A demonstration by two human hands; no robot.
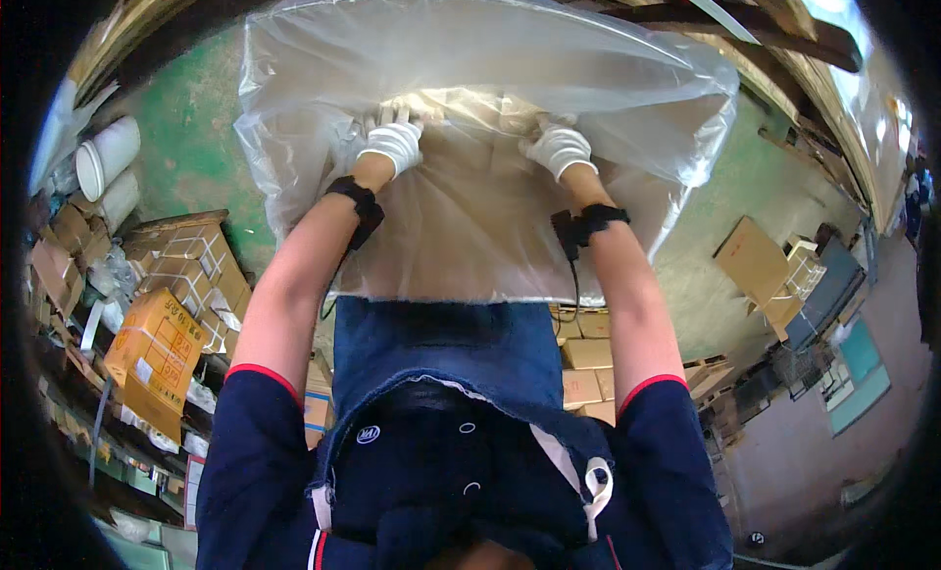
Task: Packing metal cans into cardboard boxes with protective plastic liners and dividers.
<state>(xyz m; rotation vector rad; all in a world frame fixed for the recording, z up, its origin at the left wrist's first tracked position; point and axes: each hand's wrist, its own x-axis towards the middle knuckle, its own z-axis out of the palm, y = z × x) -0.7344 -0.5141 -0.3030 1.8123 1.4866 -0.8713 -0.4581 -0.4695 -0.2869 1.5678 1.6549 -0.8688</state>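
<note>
A large sheet of clear plastic film (490,50) lies in wrinkled folds over and around a wide brown cardboard box (461,237) in front of me. My left hand (394,147), in a white glove, rests on the plastic near the middle, fingers stretched out and apart. Level with it, to the right, my right hand (561,147) in a matching glove presses against the plastic. Its fingers point away from me and their tips are partly lost in the folds. Neither hand shows a held object. Light glints off the film between both hands.
Strapped cardboard boxes (196,266) and an orange-brown carton (157,349) are stacked at left, below white buckets (106,158). Wooden beams (774,31) border the far right. Flat cardboard (753,266) leans on the right. More small cartons (588,354) sit behind the apron.
</note>
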